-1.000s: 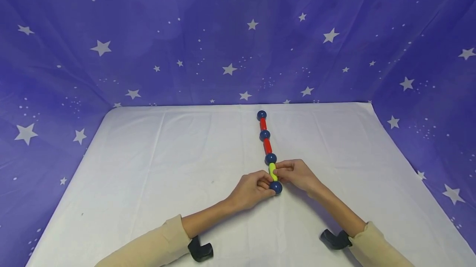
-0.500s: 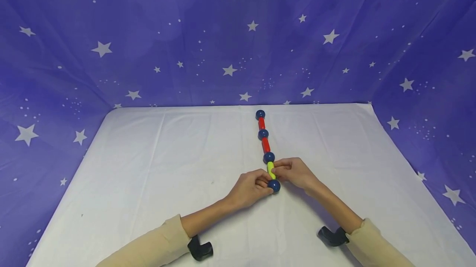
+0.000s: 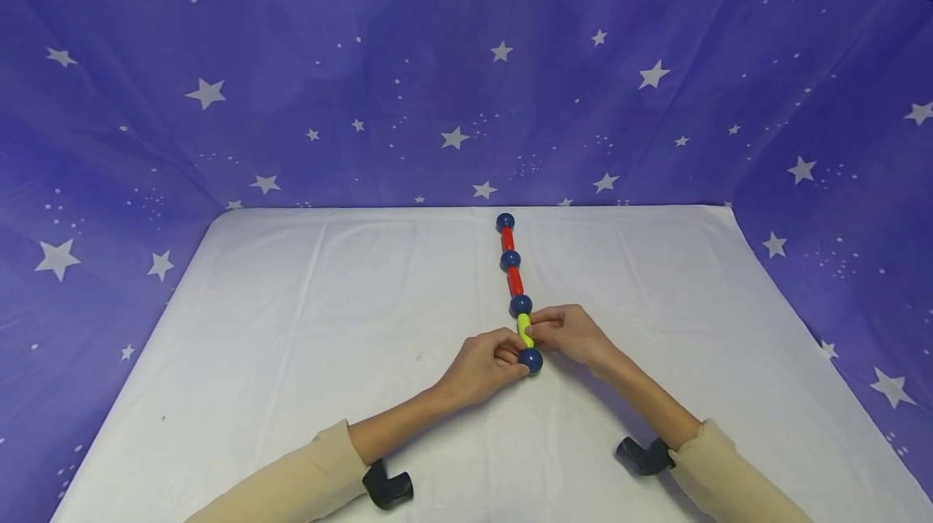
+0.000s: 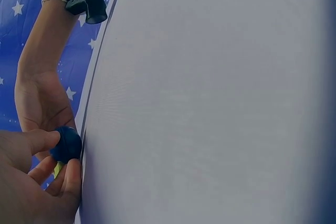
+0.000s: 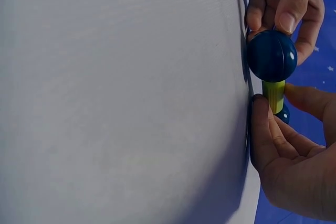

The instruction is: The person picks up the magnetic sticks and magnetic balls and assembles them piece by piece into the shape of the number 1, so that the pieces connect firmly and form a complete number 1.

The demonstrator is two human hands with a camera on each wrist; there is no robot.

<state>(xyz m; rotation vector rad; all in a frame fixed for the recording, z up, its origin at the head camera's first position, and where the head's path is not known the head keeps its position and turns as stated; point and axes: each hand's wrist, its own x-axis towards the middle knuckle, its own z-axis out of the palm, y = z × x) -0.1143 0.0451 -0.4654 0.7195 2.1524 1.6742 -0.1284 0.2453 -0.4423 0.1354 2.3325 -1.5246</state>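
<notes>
A chain of blue balls and short rods runs away from me on the white table in the head view. Its far part has two red rods, the nearer being this red rod (image 3: pixel 515 281), between blue balls. At the near end a yellow-green rod (image 3: pixel 525 330) joins the end blue ball (image 3: pixel 531 361) to the ball beyond. My left hand (image 3: pixel 484 365) holds that end ball with thumb and fingers. From the other side, my right hand (image 3: pixel 572 333) pinches the yellow-green rod. The right wrist view shows the end ball (image 5: pixel 273 56) up close, touched by the left thumb.
A white cloth covers the table (image 3: pixel 350 304). Behind it and at both sides hangs a purple curtain (image 3: pixel 408 86) with white stars. A black curved piece sits by each sleeve, one at the left cuff (image 3: pixel 388 486), one at the right cuff (image 3: pixel 645 457).
The whole chain has slid slightly to the left and a little away from me, both hands moving along with it. Their hold on the end ball and the yellow-green rod looks the same.
</notes>
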